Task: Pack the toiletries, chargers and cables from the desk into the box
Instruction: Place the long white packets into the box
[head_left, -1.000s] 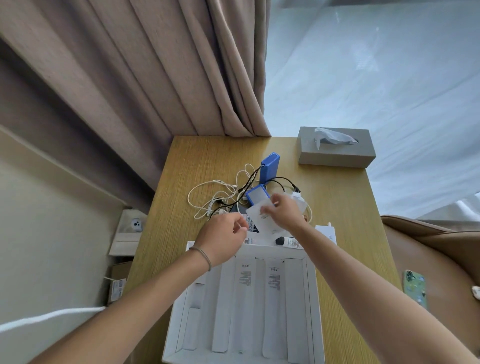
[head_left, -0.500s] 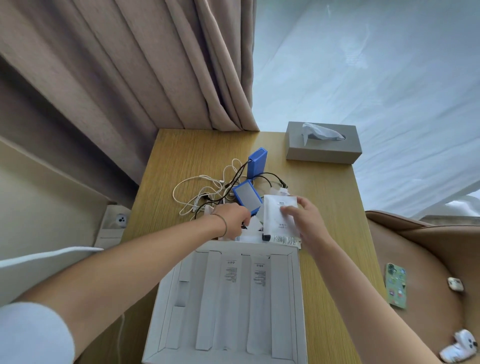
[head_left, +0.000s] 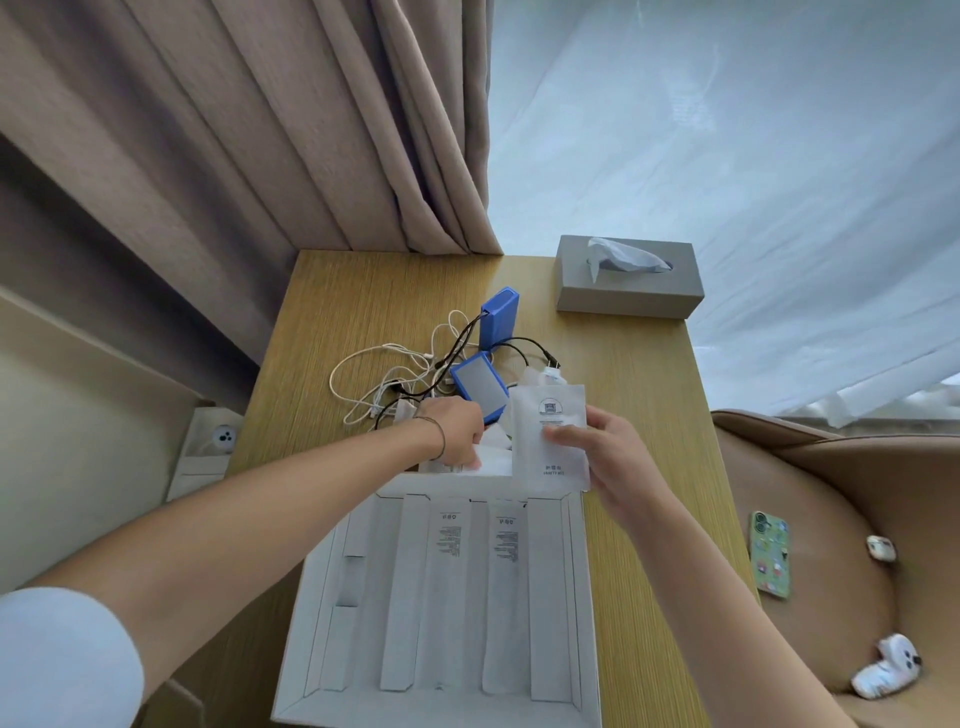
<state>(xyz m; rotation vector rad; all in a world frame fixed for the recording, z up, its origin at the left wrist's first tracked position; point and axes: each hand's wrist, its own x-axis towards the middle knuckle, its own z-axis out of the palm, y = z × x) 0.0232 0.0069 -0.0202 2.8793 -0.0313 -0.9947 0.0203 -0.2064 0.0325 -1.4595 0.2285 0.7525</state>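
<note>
- Table (head_left: 639, 395): wooden top, carrying everything listed below except the chair items.
- Box (head_left: 574, 597): white, open, at the near edge of the table; inner card dividers form long lanes. Flat white sleeves with small print lie in two middle lanes; the other lanes show nothing loose.
- Right hand (head_left: 613, 462): grip closed on a flat white packet (head_left: 550, 436), thumb on its face, fingers behind. The packet is held upright just above the far right corner of the box, not yet inside.
- Left hand (head_left: 457, 434): reaching to the pile just beyond the far edge of the box, fingers curled down among white items (head_left: 493, 457). Whether its grip has hold of anything cannot be told; the fingertips are hidden.
- Chargers: two blue blocks, one (head_left: 498, 319) standing towards the middle of the table, one (head_left: 480, 384) lying flat, just beside the left hand.
- Cables: a white one (head_left: 363, 358) and a black one (head_left: 524, 343), tangled together around the blue blocks, mid-table.
- Tissue box (head_left: 628, 283): grey, far right corner of the table; likely not part of the packing.
- Chair (head_left: 831, 519): tan, off the right edge of the table, holding a phone (head_left: 770, 553).
- Step in hand: early packing; the packet is judged the item now going in.
- Next move calls for: lowering the packet flat into a free lane, then releasing. The cables will likely need untangling from the chargers before they fit.
</note>
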